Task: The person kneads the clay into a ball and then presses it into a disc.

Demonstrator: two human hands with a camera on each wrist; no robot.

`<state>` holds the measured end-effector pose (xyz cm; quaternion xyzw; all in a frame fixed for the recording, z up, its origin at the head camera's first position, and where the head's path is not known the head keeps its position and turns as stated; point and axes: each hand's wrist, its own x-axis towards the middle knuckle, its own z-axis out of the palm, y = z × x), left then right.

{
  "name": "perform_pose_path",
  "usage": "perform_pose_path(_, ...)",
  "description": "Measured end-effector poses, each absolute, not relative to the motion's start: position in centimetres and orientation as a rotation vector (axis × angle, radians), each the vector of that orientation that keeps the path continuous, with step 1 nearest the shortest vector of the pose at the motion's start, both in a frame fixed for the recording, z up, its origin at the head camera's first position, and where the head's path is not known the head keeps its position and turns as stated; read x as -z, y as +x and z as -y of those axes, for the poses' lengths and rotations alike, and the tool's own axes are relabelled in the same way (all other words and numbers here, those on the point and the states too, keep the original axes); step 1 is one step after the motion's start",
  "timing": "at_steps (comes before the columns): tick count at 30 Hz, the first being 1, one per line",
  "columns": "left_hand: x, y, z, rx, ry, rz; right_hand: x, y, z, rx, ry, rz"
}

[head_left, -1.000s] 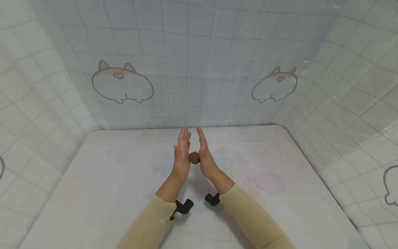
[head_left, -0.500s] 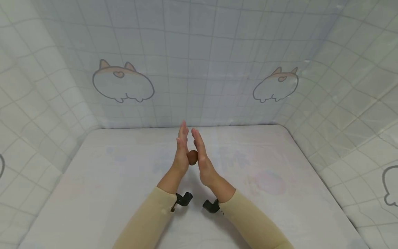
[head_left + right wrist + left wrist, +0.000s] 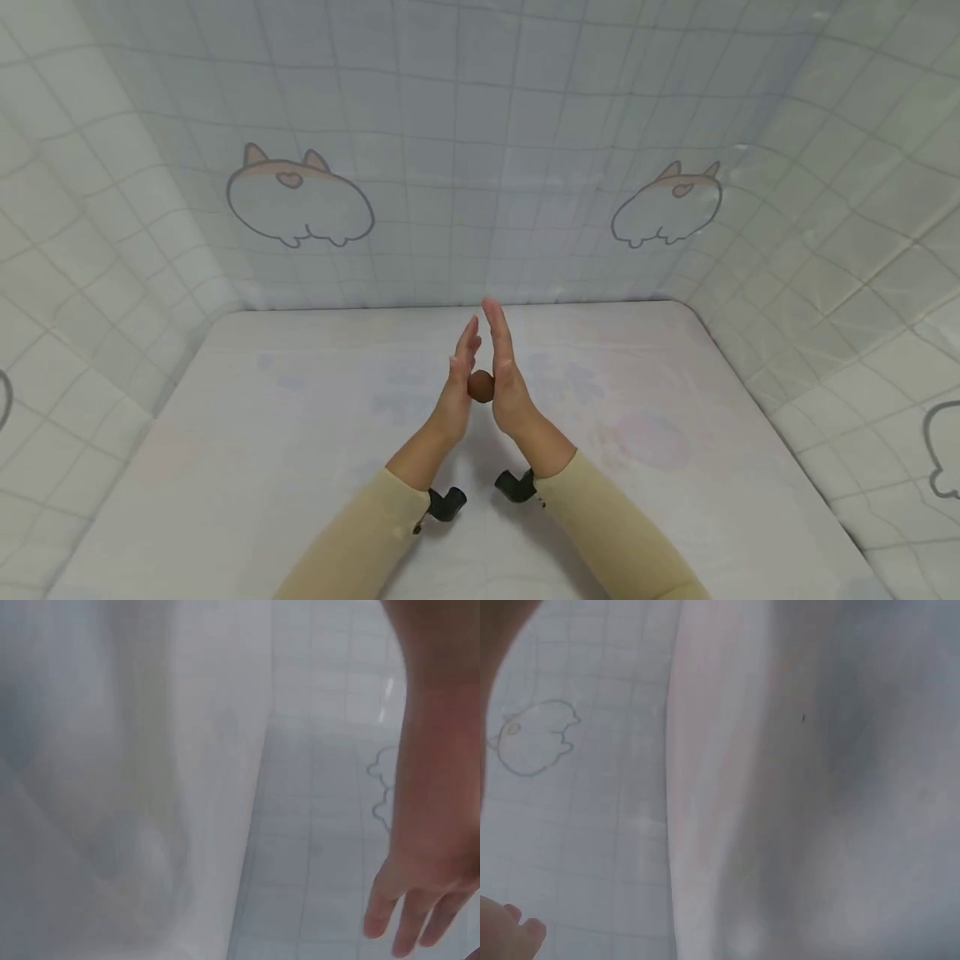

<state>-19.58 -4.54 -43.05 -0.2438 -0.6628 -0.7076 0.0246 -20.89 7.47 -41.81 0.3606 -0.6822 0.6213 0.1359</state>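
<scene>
A small round brown ball (image 3: 481, 387) sits between two facing palms in the head view, held off the table. My left hand (image 3: 457, 395) touches it from the left, its fingers straight and pointing away from me. From the other side the palm of my right hand (image 3: 510, 385) presses on it, fingers also straight. What the ball is made of cannot be told. In the right wrist view the right hand (image 3: 435, 877) shows extended fingers, while the ball is out of sight there. The left wrist view catches only fingertips (image 3: 525, 937) at the lower left corner.
Beneath the hands lies a table (image 3: 262, 467) with a pale, faintly patterned cover. Grid-patterned curtains (image 3: 480, 167) with dog drawings enclose the back and sides. A black wrist camera (image 3: 447, 504) sticks out from the left sleeve, another (image 3: 516, 486) from the right.
The palms slide back and forth against each other around the ball. Since half a second ago the right hand has moved forward, the left has drawn back, and the ball has shifted slightly right.
</scene>
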Motion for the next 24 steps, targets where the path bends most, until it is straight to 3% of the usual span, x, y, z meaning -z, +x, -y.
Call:
perform_pose_path(11, 42.7, -17.9, 3.8, 2.242, -0.880, 1.931, 42.4, -21.5, -8.4, -1.784, 0.965, 2.070)
perform_pose_path(24, 41.0, -19.2, 4.3, 2.175, -0.649, 1.776, 43.9, -20.0, -7.0, -1.796, 1.161, 2.050)
